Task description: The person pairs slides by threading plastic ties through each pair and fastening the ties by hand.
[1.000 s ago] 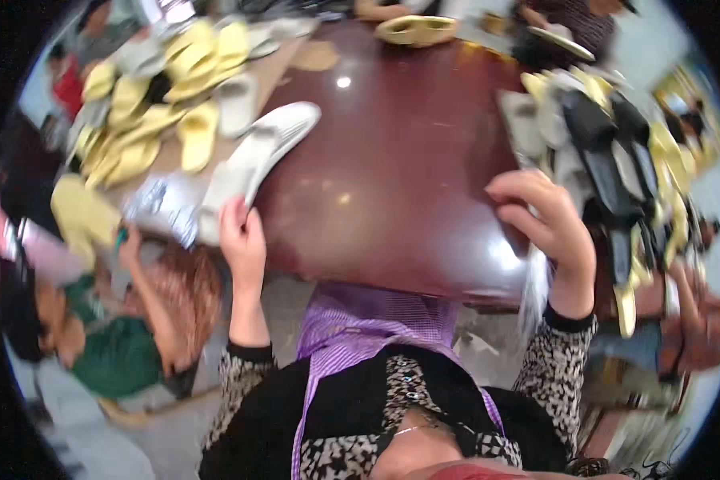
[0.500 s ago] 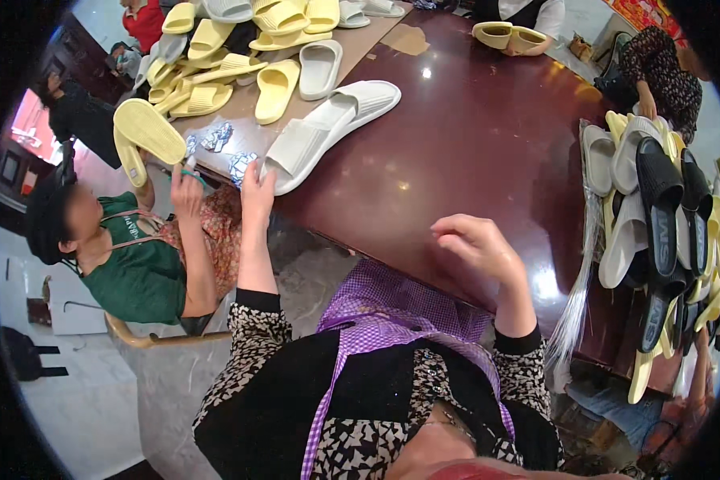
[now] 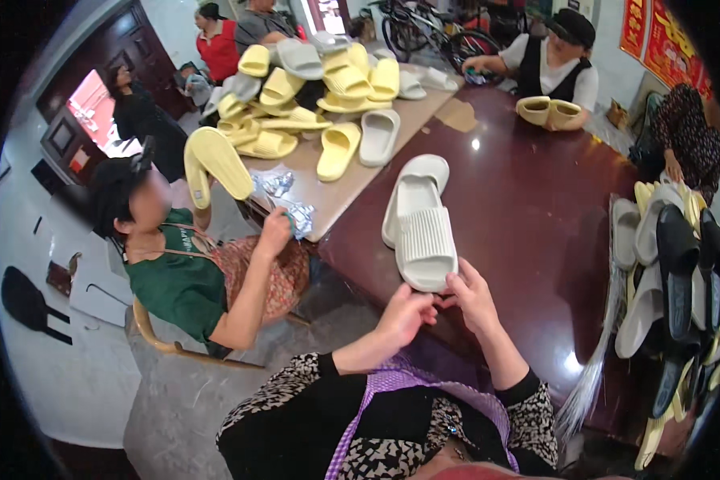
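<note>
A pair of pale grey slide slippers lies just ahead of me, with the ribbed strap of the upper one facing up. Its mate sits partly beneath it, showing along the left and far side. My left hand has its fingers curled against the near end of the upper slipper. On the right corner of that same end, my right hand grips the edge with its thumb on top. Both hands are close together, and some fingertips are hidden under the slipper.
Yellow and grey slippers are piled at the far left. A co-worker in green sits at left holding yellow slippers. Another person sits across the dark red table. Hanging slippers and white strands line the right.
The grey slippers have swung from the left to straight ahead of me. My right hand, previously apart from them, has joined the left at their near end. The view has also shifted.
</note>
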The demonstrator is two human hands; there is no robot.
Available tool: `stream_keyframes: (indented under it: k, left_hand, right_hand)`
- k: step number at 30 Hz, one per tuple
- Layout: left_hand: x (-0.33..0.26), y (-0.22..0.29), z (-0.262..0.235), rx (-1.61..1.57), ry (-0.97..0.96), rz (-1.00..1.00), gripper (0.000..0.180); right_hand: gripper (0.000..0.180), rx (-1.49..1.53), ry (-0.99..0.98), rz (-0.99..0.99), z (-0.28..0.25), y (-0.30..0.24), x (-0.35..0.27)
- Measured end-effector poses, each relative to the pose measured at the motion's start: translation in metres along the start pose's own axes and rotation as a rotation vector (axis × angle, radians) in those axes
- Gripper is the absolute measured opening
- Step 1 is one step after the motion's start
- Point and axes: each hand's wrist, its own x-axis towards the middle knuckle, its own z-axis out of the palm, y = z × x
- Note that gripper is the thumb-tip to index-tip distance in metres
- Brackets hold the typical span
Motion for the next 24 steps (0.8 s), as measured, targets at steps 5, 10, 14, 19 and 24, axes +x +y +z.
stream_keyframes:
  k: [5, 10, 14, 19, 24]
  left_hand:
    - [-0.005, 0.012, -0.002, 0.16, -0.078, -0.191, 0.036]
    - [0.003, 0.025, -0.029, 0.179, -0.086, -0.13, 0.045]
    - [0.011, 0.045, -0.043, 0.133, 0.1, 0.005, 0.054]
    - [0.02, 0.065, -0.051, 0.141, 0.19, 0.097, 0.058]
    - [0.02, 0.071, -0.053, 0.121, 0.16, 0.162, 0.058]
  right_hand:
    - [0.048, 0.229, 0.092, 0.044, -0.002, 0.008, 0.012]
    - [0.046, 0.305, 0.105, 0.007, -0.012, -0.004, 0.011]
    - [0.047, 0.365, 0.074, -0.002, -0.02, -0.027, -0.013]
    - [0.051, 0.337, -0.008, -0.09, -0.035, -0.042, -0.029]
    - [0.052, 0.155, -0.01, -0.22, -0.063, -0.053, -0.035]
